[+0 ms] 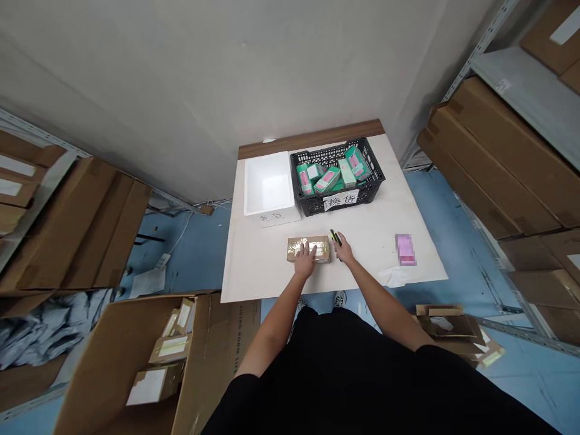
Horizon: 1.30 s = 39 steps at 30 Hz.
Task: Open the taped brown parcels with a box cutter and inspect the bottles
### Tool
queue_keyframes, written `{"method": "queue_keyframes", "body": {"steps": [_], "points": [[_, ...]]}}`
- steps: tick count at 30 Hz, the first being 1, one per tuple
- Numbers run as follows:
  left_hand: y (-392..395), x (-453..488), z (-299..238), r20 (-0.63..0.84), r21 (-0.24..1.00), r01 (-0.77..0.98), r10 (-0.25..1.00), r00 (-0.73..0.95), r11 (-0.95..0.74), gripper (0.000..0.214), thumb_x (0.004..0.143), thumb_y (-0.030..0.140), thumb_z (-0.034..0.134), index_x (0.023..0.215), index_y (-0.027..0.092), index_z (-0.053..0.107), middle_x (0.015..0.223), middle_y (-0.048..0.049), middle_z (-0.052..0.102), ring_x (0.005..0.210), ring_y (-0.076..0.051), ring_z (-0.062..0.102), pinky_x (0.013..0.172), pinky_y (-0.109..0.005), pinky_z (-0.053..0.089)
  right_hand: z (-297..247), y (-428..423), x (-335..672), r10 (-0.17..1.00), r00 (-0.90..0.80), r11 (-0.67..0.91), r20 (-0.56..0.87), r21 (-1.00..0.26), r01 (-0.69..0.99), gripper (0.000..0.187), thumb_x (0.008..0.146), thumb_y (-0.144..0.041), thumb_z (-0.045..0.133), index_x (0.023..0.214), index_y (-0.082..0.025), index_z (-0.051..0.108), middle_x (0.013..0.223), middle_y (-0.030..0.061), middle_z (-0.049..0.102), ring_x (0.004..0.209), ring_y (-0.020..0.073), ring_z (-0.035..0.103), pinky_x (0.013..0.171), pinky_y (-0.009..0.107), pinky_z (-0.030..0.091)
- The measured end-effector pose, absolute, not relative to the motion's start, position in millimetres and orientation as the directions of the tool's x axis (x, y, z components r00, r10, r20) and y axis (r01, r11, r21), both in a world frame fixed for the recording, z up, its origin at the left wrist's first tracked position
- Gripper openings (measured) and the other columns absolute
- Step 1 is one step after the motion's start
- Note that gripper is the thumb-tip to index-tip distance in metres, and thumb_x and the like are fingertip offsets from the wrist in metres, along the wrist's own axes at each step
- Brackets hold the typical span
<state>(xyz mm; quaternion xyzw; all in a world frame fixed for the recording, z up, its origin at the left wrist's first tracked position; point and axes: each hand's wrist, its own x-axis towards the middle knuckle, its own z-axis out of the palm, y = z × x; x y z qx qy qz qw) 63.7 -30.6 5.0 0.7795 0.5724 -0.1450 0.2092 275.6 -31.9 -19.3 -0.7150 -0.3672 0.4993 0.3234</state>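
A small brown taped cardboard box lies on the white table in front of me. My left hand rests flat on the box's near left part, fingers stretched out. My right hand is just right of the box, closed around a black and yellow tool, seemingly a box cutter, whose tip points away from me.
A black crate holding several green and pink boxes stands at the table's back, a white foam box beside it. A pink item lies at right. An open carton with small boxes sits on the floor at left. Shelves with cartons flank both sides.
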Motion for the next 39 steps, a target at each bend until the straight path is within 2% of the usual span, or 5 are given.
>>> {"method": "queue_keyframes", "body": {"steps": [5, 14, 25, 30, 39], "points": [[-35, 59, -2, -0.471, 0.164, 0.946, 0.821, 0.324, -0.279, 0.069, 0.109, 0.040, 0.042, 0.175, 0.030, 0.024, 0.184, -0.0102, 0.009, 0.169, -0.034, 0.006, 0.132, -0.058, 0.023, -28, -79, 285, 0.839, 0.053, -0.541, -0.541, -0.841, -0.016, 0.072, 0.097, -0.050, 0.060, 0.163, -0.026, 0.045, 0.067, -0.0087, 0.059, 0.045, 0.0113, 0.050, 0.049, 0.022, 0.050], [-33, 60, -1, -0.492, 0.155, 0.949, 0.812, 0.314, -0.274, 0.069, 0.109, 0.039, 0.044, 0.175, 0.033, 0.024, 0.184, -0.0090, 0.012, 0.169, -0.033, 0.009, 0.132, -0.057, 0.026, -19, -80, 280, 0.849, -0.015, -0.527, -0.528, -0.845, -0.088, 0.067, 0.095, -0.040, 0.061, 0.159, -0.024, 0.049, 0.062, -0.0107, 0.055, 0.044, 0.0104, 0.048, 0.045, 0.019, 0.047], [-40, 63, -1, -0.465, 0.157, 0.955, 0.834, 0.297, -0.252, 0.068, 0.108, 0.039, 0.046, 0.173, 0.036, 0.027, 0.182, -0.0076, 0.020, 0.169, -0.033, 0.014, 0.131, -0.057, 0.028, -8, -117, 309, 0.817, -0.153, -0.558, -0.556, -0.829, 0.035, 0.063, 0.090, -0.038, 0.069, 0.151, -0.027, 0.059, 0.061, -0.0092, 0.057, 0.046, 0.0108, 0.048, 0.044, 0.018, 0.044], [-19, 59, 11, -0.437, 0.217, 0.939, 0.834, 0.338, -0.267, 0.070, 0.101, 0.054, 0.061, 0.165, 0.032, 0.042, 0.177, -0.0123, 0.032, 0.163, -0.038, 0.027, 0.125, -0.054, 0.036, -14, -120, 302, 0.818, 0.105, -0.564, -0.566, -0.824, -0.051, 0.076, 0.091, -0.048, 0.068, 0.161, -0.025, 0.047, 0.067, -0.0083, 0.059, 0.047, 0.0110, 0.049, 0.045, 0.020, 0.046], [27, 14, 28, -0.438, 0.202, 0.948, 0.842, 0.314, -0.248, 0.059, 0.108, 0.044, 0.046, 0.165, 0.032, 0.040, 0.164, -0.0120, 0.050, 0.155, -0.035, 0.036, 0.128, -0.051, 0.026, -31, -81, 200, 0.698, 0.442, -0.667, -0.563, -0.736, 0.116, 0.098, 0.084, -0.055, 0.079, 0.167, -0.026, 0.034, 0.139, 0.0134, 0.070, 0.087, 0.0230, 0.076, 0.069, 0.033, 0.064]]}}
